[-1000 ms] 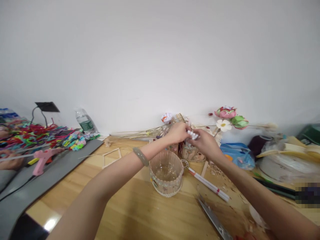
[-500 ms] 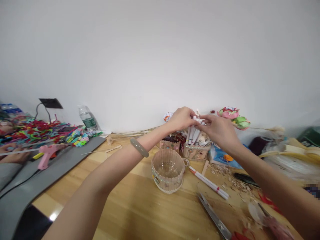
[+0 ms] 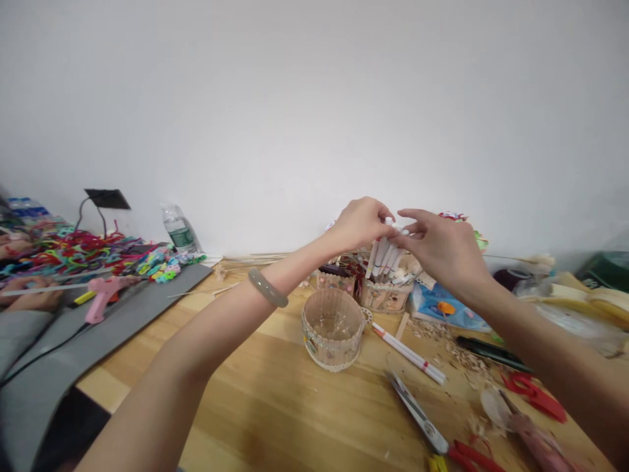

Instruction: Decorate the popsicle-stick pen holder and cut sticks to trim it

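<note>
A bundle of white markers [image 3: 386, 257] stands in a small decorated holder [image 3: 384, 298] near the wall. My left hand [image 3: 362, 223], with a bangle [image 3: 268, 288] on its wrist, pinches the markers' upper ends. From the other side my right hand [image 3: 439, 249] has its thumb and lower fingers closed at the caps; its index finger is raised. The fingers partly hide the tops. In front of the holder is a round, see-through basket [image 3: 331, 331] with a scalloped rim. Two loose white markers [image 3: 409, 354] lie to its right.
Scissors [image 3: 417, 413] with red handles lie open at the front right, near wood shavings [image 3: 457, 351] and a dark cutter [image 3: 491, 354]. A blue packet [image 3: 447, 308] sits beside the holder. At left, another person's hand [image 3: 34, 295] is near a pink glue gun [image 3: 105, 295].
The view has shifted slightly. My right index finger has lifted from the caps, while my left hand stays at the marker tops.
</note>
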Available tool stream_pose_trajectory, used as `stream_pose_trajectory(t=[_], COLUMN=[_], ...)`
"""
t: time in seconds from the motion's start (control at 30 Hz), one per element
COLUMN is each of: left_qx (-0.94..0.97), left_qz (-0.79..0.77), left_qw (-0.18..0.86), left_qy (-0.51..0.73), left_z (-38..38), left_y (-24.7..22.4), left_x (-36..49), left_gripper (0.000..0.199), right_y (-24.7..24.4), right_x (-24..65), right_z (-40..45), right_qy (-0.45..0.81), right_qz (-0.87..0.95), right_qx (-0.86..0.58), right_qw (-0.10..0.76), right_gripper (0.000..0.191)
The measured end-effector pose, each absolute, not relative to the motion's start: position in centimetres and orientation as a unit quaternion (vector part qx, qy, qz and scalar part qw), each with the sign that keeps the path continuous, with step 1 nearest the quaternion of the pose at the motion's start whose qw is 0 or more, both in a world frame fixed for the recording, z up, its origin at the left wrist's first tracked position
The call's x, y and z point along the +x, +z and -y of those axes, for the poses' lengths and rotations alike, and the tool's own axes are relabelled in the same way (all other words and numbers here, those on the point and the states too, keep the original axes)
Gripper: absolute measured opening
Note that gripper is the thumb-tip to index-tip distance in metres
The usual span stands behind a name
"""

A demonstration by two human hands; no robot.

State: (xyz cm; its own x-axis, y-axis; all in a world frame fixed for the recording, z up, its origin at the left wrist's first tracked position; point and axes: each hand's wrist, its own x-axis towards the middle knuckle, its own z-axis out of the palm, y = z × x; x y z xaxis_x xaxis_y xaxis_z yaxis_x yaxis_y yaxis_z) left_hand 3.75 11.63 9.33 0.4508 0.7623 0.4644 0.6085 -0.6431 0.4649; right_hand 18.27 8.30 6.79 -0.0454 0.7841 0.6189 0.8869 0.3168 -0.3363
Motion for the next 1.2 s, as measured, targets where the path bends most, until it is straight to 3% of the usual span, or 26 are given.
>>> stream_pose_trajectory(t=[0.17, 0.37, 0.47, 0.57, 0.77, 0.97, 1.1, 1.2], left_qx=[0.842, 0.835, 0.825, 0.790, 0.767, 0.772, 0.780, 0.789], left_qz=[-0.428, -0.460, -0.470, -0.482, -0.476, -0.459, -0.468, -0.473], left_qw=[0.043, 0.037, 0.120, 0.278, 0.385, 0.418, 0.372, 0.321], left_qy=[0.326, 0.299, 0.291, 0.257, 0.191, 0.135, 0.186, 0.226], left_z=[-8.4, -5.0, -5.0, -6.3, -8.6, -9.4, -10.3, -10.8], left_y=[12.2, 13.2, 11.6, 8.5, 3.0, 3.4, 4.5, 4.8], left_x=[2.7, 0.0, -1.4, -2.6, -4.4, -6.1, -6.1, -5.1], left_gripper=[0.019, 0.011, 0.012, 0.010, 0.024, 0.045, 0.031, 0.028], right_y=[8.8, 9.2, 7.9, 5.6, 1.6, 3.3, 3.9, 2.8], right_x=[16.7, 14.6, 13.8, 13.0, 12.4, 15.2, 19.0, 22.0], right_z=[-6.2, -4.1, -4.0, -4.6, -6.7, -7.9, -8.4, -8.6], right_qy=[-0.049, 0.096, 0.182, 0.229, 0.320, 0.305, 0.270, 0.223], right_qz=[0.708, 0.700, 0.713, 0.724, 0.737, 0.730, 0.735, 0.744], right_qx=[-0.568, -0.549, -0.541, -0.535, -0.517, -0.517, -0.530, -0.567], right_qw=[0.415, 0.445, 0.408, 0.371, 0.296, 0.327, 0.325, 0.273], right_gripper=[0.023, 0.014, 0.010, 0.006, 0.008, 0.016, 0.025, 0.023])
